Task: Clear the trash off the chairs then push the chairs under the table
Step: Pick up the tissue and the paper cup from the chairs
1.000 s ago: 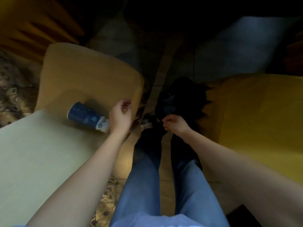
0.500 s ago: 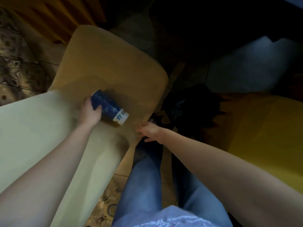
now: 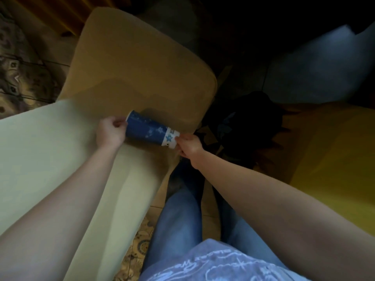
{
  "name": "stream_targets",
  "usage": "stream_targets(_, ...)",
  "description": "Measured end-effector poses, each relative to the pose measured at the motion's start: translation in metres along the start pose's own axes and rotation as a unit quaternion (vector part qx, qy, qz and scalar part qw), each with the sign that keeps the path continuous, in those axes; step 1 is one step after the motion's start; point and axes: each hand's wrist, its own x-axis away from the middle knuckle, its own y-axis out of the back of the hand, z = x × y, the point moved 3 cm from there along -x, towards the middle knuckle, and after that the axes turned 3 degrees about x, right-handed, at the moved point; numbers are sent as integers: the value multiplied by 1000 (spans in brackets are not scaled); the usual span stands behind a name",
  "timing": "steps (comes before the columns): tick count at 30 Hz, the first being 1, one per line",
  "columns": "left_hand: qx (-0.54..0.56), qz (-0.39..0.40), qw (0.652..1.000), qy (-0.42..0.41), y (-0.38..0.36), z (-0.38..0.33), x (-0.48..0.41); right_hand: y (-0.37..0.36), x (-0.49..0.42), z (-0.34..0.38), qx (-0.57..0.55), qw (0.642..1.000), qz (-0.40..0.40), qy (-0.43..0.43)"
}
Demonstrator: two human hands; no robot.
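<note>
Nearest, jeans-clad legs (image 3: 178, 216) stand between two chairs. Just beyond, a blue paper cup (image 3: 149, 132) lies on its side over the tan chair seat (image 3: 129, 63), held from both ends: the left hand (image 3: 109, 133) curls its fingers around the dark end, and the right hand (image 3: 187, 147) pinches the white-banded end (stars printed on it). A yellow chair (image 3: 328, 151) sits to the right; a dark bag (image 3: 245, 122) lies on the floor between the chairs.
</note>
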Motion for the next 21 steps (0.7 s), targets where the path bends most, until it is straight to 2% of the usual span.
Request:
stream_targets(3,0,44,999,18,-17,-5,9,32,-4,-10,-8,998,-65,12)
stream_targets(8,13,127,990,54,-59,-27,40,101,4,-13,6,992,-124,33)
stream_targets(13,57,173,980,75,-112,-62,84,178,14,-16,16,983,-178,51)
stream_targets(16,112,217,964,102,-146,-84,112,222,18,-20,33,975,-207,67)
stream_targets(21,128,287,938,145,-188,-106,157,275,21,-31,26,969,-232,77)
